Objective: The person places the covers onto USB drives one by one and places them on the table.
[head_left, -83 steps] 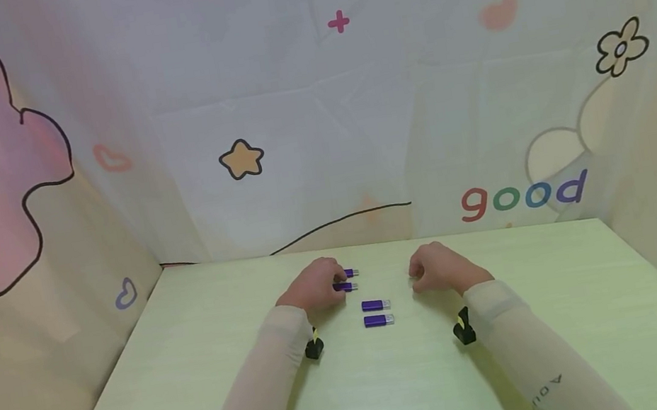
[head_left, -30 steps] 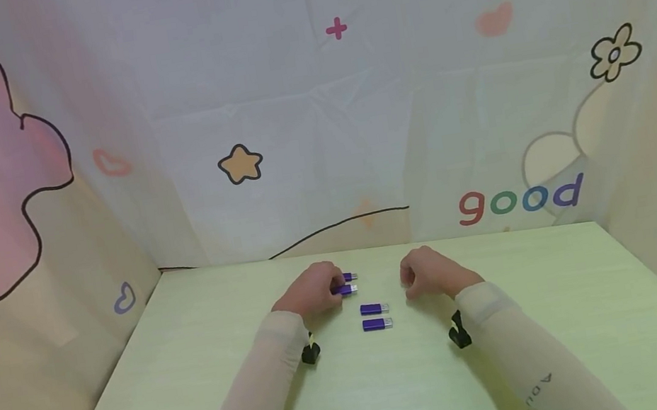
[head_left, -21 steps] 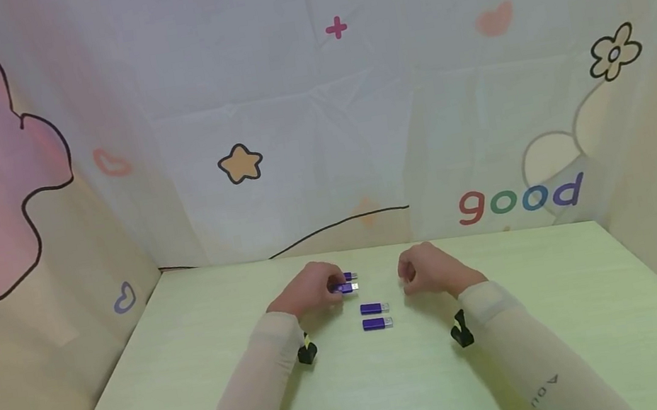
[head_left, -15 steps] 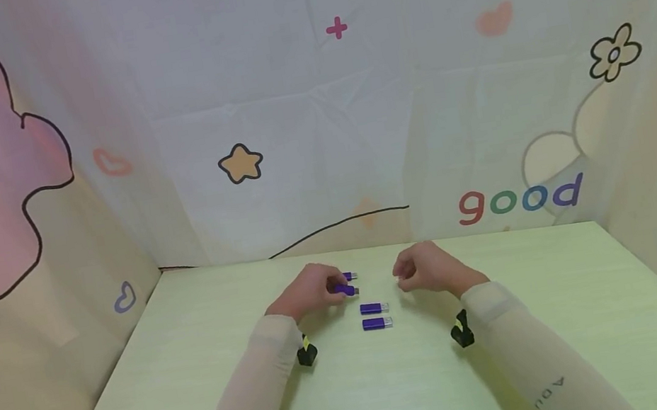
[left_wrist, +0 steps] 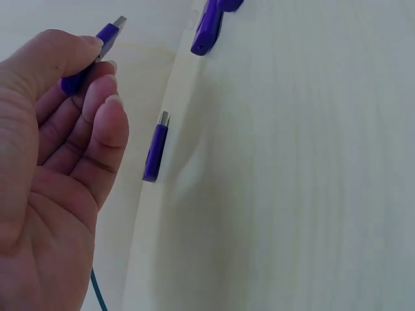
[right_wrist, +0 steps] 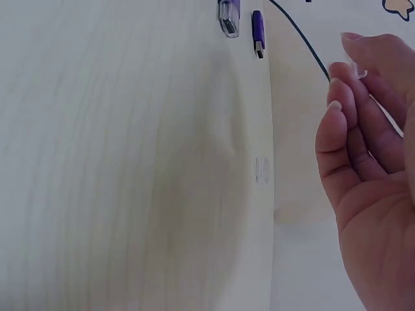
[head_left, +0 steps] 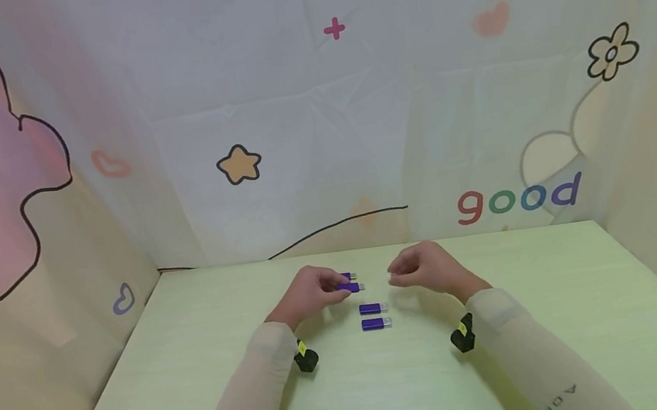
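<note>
My left hand (head_left: 309, 293) pinches a purple USB flash drive (left_wrist: 109, 39) between thumb and fingertips, above the table, its bare metal plug pointing right. Across from it, my right hand (head_left: 431, 267) holds a small clear cap (right_wrist: 358, 71) between thumb and index finger; in the head view the cap hardly shows. A second flash drive (left_wrist: 155, 148) with an exposed plug lies on the table behind the held one. Nearer the person, two more purple drives, one farther back (head_left: 372, 308) and one in front (head_left: 376, 324), lie parallel with clear caps over their plugs.
On the table (head_left: 358, 394), another clear cap (right_wrist: 261, 170) lies near the far edge, below my right hand. A printed curtain (head_left: 288, 111) stands along the back and both sides. Each wrist carries a black camera, the left one (head_left: 306, 357) included.
My right hand has come left with the cap, closer to the left hand. The held flash drive has turned and shifted slightly right. The two capped drives stay put.
</note>
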Demonstrator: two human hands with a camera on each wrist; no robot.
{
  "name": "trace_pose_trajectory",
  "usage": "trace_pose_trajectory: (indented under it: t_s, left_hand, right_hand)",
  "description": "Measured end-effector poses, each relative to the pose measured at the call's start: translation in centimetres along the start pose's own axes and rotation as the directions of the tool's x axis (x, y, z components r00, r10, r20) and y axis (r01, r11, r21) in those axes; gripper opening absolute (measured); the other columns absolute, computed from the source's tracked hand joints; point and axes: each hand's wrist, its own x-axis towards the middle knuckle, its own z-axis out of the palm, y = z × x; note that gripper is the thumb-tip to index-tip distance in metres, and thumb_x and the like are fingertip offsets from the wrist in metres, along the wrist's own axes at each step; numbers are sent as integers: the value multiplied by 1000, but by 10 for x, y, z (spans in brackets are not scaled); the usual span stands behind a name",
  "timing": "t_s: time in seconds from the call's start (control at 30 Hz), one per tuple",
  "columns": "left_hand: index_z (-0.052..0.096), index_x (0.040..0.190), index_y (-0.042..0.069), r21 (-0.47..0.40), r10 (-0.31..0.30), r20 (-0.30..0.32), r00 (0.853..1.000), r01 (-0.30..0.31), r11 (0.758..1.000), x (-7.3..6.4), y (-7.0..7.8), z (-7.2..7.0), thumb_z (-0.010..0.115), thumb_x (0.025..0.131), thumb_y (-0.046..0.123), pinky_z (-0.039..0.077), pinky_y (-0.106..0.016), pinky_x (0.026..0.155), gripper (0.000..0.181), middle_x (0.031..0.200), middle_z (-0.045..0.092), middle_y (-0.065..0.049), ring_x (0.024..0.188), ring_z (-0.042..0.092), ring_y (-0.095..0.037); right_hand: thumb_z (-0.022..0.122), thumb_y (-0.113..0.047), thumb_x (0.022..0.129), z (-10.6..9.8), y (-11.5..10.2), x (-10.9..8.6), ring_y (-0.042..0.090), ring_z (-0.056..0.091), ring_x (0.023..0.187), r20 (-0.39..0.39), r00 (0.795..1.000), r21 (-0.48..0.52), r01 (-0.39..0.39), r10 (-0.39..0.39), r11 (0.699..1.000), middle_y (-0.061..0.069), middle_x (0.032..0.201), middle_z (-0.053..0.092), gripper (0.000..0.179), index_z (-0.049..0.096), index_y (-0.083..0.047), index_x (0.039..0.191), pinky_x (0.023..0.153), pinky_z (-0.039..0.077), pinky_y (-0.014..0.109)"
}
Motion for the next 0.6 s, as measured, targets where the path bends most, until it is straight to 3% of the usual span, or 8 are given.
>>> trace_pose_trajectory:
  t_s: [0.27,0.6]
  left_hand:
    - [81,100,16,-124,8,8,1000,-7,992,-3,4,1,82,88,21,55,-29,66,13,89,78,-4,71,66,-15]
    - [81,101,17,-148,18,-6,1000,-19,989,-5,10,2,82,88,20,57,-34,69,14,92,78,-2,72,65,-15]
  right_hand:
    - [81,-34,88,0,-2,-2,18,72,98,5,1000,148,-1,1,989,2,108,78,37,78,-9,116,94,59,40]
    - [82,-33,88,2,-6,-3,18,72,97,20,1000,199,19,-23,980,3,107,78,38,78,-6,114,93,59,39]
